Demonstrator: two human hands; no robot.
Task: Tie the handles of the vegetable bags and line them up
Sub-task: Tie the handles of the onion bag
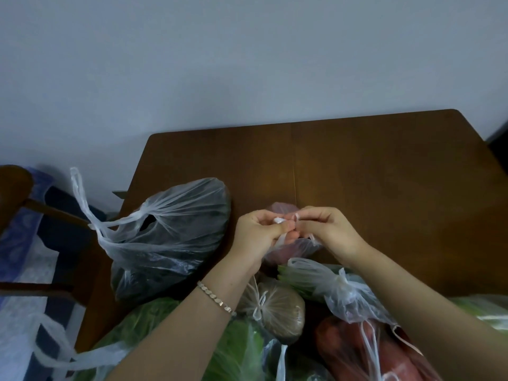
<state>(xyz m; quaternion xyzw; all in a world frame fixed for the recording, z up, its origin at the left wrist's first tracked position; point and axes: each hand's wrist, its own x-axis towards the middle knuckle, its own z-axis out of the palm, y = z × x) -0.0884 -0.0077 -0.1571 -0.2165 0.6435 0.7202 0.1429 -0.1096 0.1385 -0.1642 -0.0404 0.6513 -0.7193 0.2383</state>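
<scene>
Pinching pink bag (286, 250) handles at table (384, 188) centre: our left hand (257, 233) and right hand (327, 229) fingers both closed on twisted plastic. Dark bag (176, 237) overhangs left edge. Tied bags crowd near edge. Far half, right side bare.

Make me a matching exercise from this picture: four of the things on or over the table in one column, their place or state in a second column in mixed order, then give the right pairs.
Things
1. large clear plastic bag of dark vegetables
2. small clear bag of pink produce
3. small clear bag with a brown round lump
4. silver link bracelet

Place or state
A. on the left wrist
B. handles pinched between the left hand and the right hand
C. already knotted, near edge
D. loose handles, left side of the brown wooden table

Pairs: 1-D, 2-B, 3-C, 4-A
</scene>
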